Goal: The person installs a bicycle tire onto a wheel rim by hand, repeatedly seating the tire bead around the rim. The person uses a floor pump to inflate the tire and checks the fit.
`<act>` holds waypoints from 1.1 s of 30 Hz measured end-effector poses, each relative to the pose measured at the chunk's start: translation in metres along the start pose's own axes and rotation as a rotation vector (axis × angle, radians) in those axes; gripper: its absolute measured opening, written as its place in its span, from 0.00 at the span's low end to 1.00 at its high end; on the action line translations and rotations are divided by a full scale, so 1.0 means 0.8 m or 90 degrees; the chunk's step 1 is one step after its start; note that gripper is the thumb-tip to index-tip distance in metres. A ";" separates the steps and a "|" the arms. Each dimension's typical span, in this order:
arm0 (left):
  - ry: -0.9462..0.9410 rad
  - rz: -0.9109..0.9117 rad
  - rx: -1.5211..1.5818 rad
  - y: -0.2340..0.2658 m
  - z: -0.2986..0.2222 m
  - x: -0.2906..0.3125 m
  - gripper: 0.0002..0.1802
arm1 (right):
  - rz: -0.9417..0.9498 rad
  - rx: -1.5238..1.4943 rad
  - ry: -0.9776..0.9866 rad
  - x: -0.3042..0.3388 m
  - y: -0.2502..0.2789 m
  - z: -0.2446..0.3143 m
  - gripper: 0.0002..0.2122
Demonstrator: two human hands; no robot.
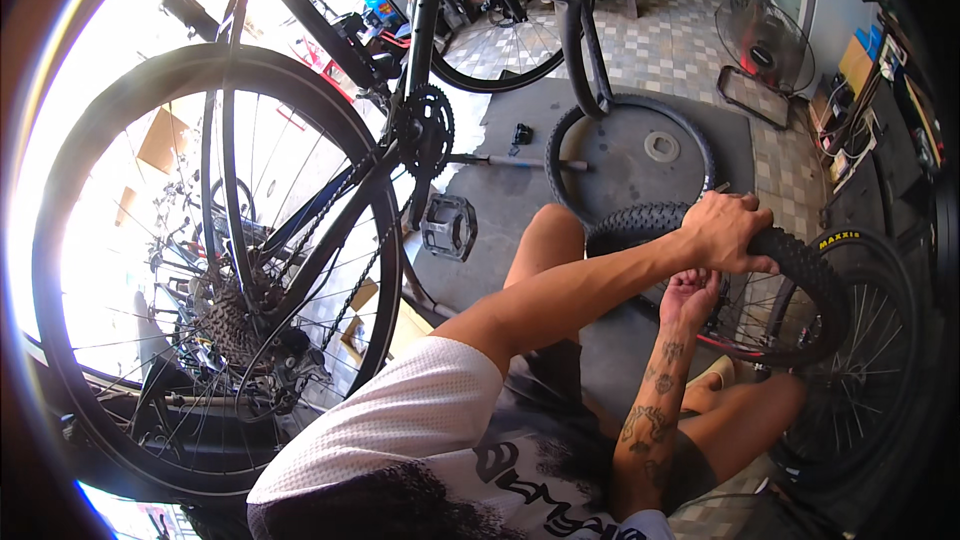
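A bicycle wheel with a black knobby tyre [812, 275] leans tilted between my legs; red shows along its rim at the lower side. My left hand [728, 230] reaches across and is closed over the top of the tyre, its thumb pointing down the near side. Just below it, my right hand [690, 295] turns palm up with fingers curled against the tyre's inner side. My left wrist partly covers those fingertips, and where they meet the tyre is hard to see.
At left stands a bicycle with its rear wheel [130, 80], crankset [425, 130] and pedal [449, 228] close to my left arm. A loose tyre [553, 155] lies on the grey mat [690, 120] ahead. Another wheel [900, 340] stands at right. A fan [762, 50] is farther back.
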State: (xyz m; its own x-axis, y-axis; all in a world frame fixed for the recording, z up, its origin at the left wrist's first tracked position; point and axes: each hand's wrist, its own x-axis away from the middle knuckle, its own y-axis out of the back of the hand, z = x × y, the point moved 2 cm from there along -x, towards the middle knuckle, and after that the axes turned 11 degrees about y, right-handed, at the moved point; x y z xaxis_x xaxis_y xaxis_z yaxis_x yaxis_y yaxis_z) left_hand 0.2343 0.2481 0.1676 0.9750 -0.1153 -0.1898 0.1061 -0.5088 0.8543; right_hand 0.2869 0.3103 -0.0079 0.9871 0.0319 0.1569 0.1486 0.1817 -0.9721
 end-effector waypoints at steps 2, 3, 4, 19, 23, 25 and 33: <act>-0.006 0.000 0.004 0.001 0.000 0.001 0.40 | 0.004 -0.025 -0.048 0.005 0.003 0.006 0.12; 0.000 0.005 0.004 0.001 0.000 0.002 0.40 | -0.010 -0.040 -0.069 0.007 0.004 0.009 0.13; -0.010 0.001 0.001 0.003 0.002 0.001 0.39 | -0.019 -0.026 -0.076 0.008 0.003 0.011 0.13; -0.022 0.001 -0.001 0.012 0.009 0.008 0.39 | 0.023 0.014 -0.129 0.027 -0.016 0.022 0.16; -0.033 -0.005 -0.007 0.012 0.003 0.009 0.38 | 0.034 0.006 -0.119 0.025 -0.011 0.023 0.17; -0.038 -0.009 -0.014 0.010 0.002 0.009 0.38 | 0.033 0.005 -0.116 0.026 -0.007 0.025 0.16; 0.020 0.010 -0.004 -0.014 0.019 0.006 0.38 | 0.095 -0.113 -0.199 0.018 0.009 0.026 0.12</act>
State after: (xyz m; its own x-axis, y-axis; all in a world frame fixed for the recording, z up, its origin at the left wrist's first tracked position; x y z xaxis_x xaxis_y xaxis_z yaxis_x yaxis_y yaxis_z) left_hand 0.2348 0.2403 0.1495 0.9823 -0.0958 -0.1606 0.0917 -0.5016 0.8602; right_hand 0.3008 0.3324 -0.0095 0.9367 0.3487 0.0309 0.0404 -0.0201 -0.9990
